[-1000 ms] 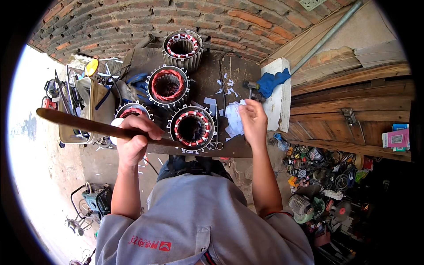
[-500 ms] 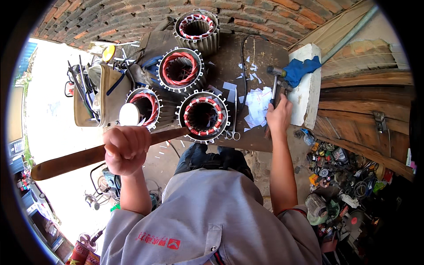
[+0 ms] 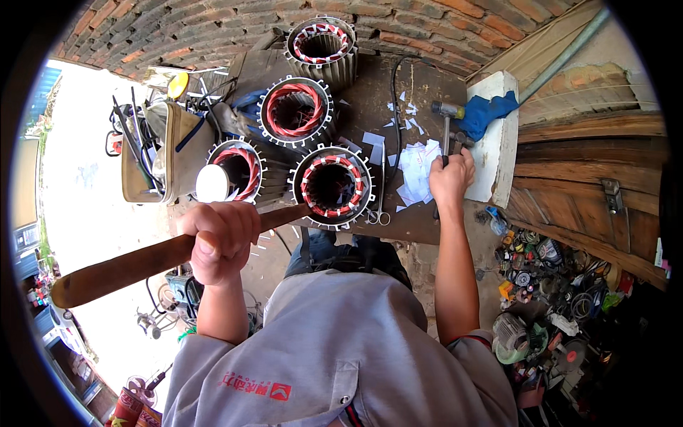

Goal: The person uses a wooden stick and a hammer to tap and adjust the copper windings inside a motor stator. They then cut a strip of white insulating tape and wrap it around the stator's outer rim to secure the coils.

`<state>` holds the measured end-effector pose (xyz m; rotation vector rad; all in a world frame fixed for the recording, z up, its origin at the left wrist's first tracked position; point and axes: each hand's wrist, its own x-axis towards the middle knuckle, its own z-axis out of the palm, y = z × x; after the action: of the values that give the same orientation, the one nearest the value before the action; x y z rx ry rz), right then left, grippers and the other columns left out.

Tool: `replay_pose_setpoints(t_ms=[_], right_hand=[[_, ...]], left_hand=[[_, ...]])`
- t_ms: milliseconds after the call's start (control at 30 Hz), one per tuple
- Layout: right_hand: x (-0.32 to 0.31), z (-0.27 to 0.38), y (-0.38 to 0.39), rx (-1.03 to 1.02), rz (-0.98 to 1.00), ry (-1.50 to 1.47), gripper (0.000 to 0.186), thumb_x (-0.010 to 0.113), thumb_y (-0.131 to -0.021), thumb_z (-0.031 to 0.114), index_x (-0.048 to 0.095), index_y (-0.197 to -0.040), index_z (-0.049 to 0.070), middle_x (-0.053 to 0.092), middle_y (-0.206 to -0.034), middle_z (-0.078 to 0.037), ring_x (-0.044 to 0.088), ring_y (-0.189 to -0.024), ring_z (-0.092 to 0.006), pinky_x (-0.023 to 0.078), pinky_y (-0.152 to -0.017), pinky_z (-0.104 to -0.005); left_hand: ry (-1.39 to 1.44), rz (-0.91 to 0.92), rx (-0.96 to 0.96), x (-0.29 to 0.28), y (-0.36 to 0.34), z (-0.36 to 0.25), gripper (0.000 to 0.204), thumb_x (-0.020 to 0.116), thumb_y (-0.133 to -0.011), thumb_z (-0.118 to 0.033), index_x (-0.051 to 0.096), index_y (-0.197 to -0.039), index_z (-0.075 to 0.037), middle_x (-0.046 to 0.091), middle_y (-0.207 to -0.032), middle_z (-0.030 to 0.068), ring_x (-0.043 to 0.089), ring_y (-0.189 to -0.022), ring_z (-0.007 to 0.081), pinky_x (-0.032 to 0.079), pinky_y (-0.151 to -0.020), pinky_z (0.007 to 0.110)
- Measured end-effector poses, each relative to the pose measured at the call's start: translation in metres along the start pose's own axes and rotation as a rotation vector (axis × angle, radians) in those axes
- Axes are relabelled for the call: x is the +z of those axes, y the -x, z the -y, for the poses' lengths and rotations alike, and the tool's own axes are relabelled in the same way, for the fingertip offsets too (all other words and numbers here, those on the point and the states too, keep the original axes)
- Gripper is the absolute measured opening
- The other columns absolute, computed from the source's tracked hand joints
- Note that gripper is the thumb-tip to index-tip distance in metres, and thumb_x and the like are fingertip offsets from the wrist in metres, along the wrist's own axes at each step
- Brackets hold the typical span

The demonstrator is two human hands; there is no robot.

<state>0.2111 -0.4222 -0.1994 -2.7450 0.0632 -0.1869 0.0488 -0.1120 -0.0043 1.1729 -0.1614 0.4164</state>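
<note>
My left hand (image 3: 220, 242) grips a long brown wooden bar (image 3: 131, 267); its far end reaches the front right finned motor stator (image 3: 331, 162), which has red-and-white windings. My right hand (image 3: 452, 174) is closed around the handle of a hammer (image 3: 448, 109) with a dark and yellow head. Three more stators stand on the worn table (image 3: 420, 222): back (image 3: 320, 71), middle (image 3: 321, 128) and left (image 3: 257, 192). A round white container (image 3: 212, 183) sits by the left one. Scissors (image 3: 377, 216) and white paper pieces (image 3: 414, 174) lie beside my right hand.
A beige bin of tools (image 3: 146, 185) stands at left. A blue cloth (image 3: 484, 114) is on a white block (image 3: 498, 171) before a wooden door (image 3: 583, 213). A brick wall (image 3: 398, 28) is behind; piled parts and cables (image 3: 555, 277) crowd the floor at right.
My right hand has moved onto the hammer and closed on its handle. My left hand and the bar have swung lower toward me. The camera view has shifted.
</note>
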Motion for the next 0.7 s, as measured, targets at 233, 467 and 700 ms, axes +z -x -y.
replay_pose_setpoints(t_ms=[233,467,700], right_hand=[[-0.139,0.071,0.091,0.242,0.663,-1.090,0.034,0.054,-0.097,0.009,0.049,-0.128,-0.003,0.060,-0.076,-0.003,0.042,-0.041,-0.0028,0.035,-0.040,-0.0190],[-0.126,0.083,0.113,-0.266,0.740,-0.819,0.055,0.057,-0.091,0.005,0.038,-0.141,-0.004,0.065,-0.087,-0.021,0.065,-0.069,-0.0214,0.050,-0.065,-0.0308],[-0.126,0.090,0.110,-0.237,0.966,-0.694,0.060,0.057,-0.089,0.006,0.035,-0.144,0.000,0.057,-0.065,-0.022,0.058,-0.051,-0.0309,0.046,-0.052,-0.0354]], left_hand=[[-0.004,-0.069,0.017,0.010,0.000,-0.002,0.037,0.060,-0.095,-0.029,0.043,-0.067,-0.011,0.044,-0.050,-0.0006,0.037,-0.040,0.0132,0.034,-0.043,0.030],[-0.170,-0.100,-0.007,0.036,-0.006,0.003,0.037,0.051,-0.099,-0.028,0.040,-0.067,-0.014,0.040,-0.049,-0.0020,0.033,-0.039,0.0110,0.029,-0.045,0.029],[-0.184,-0.081,0.007,0.038,-0.012,0.007,0.035,0.049,-0.100,-0.026,0.040,-0.069,-0.014,0.040,-0.049,-0.0020,0.032,-0.040,0.0106,0.029,-0.045,0.029]])
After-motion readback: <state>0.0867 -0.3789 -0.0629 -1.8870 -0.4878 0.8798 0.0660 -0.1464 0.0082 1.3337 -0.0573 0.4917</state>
